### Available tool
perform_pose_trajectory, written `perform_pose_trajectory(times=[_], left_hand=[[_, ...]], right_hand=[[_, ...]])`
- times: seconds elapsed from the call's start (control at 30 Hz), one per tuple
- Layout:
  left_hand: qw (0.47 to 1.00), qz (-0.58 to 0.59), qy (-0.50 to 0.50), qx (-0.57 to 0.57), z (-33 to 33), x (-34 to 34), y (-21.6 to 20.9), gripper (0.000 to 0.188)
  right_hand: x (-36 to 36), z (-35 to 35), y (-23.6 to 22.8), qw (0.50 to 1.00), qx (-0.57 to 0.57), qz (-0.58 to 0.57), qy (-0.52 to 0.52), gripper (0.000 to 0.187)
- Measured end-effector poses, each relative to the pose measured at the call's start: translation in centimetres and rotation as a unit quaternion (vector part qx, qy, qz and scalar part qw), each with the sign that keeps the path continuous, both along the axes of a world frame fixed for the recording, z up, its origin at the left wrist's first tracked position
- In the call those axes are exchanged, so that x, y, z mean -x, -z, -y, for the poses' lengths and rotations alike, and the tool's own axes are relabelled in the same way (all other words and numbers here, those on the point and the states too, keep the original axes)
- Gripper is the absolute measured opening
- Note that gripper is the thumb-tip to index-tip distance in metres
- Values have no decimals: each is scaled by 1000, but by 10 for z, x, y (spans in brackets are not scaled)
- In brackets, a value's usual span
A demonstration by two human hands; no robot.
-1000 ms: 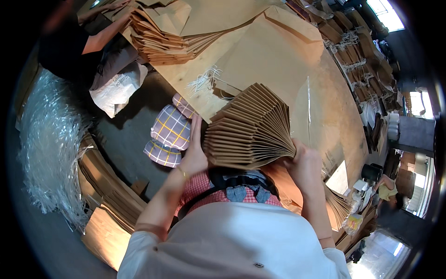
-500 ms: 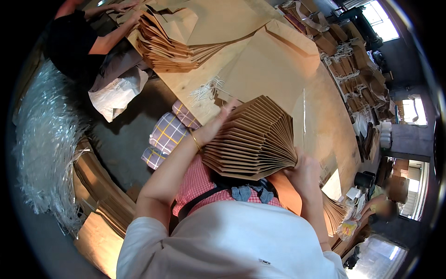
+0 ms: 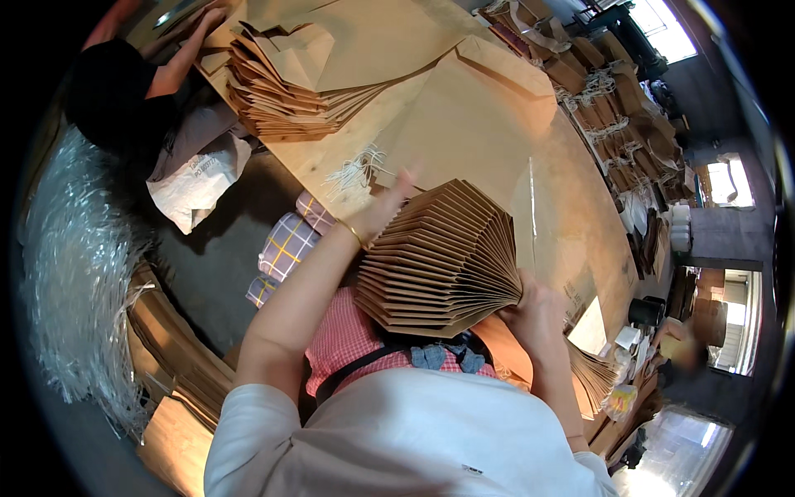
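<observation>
A fanned stack of brown kraft paper bags (image 3: 439,261) stands in front of me at the near edge of the table, its edges spread on the left and pinched together on the right. My right hand (image 3: 534,311) is closed round the narrow right end of the stack. Along the upper left edge of the fan lies my left hand (image 3: 383,214), with its fingers stretched out and slightly blurred; whether its palm touches the bags I cannot tell. White cords (image 3: 358,170) lie in a tangle on the table just beyond that hand.
Another pile of paper bags (image 3: 281,103) rests on the wooden table (image 3: 310,161) at the far left, near a co-worker (image 3: 116,99) in black. Clear plastic strips (image 3: 74,282) hang at the left. More corded bags (image 3: 609,124) are stacked at the right.
My left hand has shifted slightly left along the edge of the fan. The co-worker's arms have drawn away from the far pile. The whole view has turned a little.
</observation>
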State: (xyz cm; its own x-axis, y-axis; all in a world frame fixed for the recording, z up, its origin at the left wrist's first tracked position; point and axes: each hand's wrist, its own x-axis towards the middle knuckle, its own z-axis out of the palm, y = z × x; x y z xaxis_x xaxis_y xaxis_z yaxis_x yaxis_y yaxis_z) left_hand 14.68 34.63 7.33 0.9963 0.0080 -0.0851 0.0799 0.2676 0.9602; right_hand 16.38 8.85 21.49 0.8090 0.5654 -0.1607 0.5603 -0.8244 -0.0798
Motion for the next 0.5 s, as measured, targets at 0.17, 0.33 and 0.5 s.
perform_pose_trajectory(times=[0.17, 0.33, 0.5], left_hand=[[994, 55, 62, -73, -2, -34, 10, 80], [992, 29, -12, 124, -19, -64, 6, 80], [989, -13, 146, 33, 9, -75, 6, 61]], right_hand=[[5, -5, -4, 1000, -16, 13, -17, 39], [4, 0, -1, 1000, -8, 10, -14, 43], [4, 1, -1, 1000, -12, 1, -24, 45]])
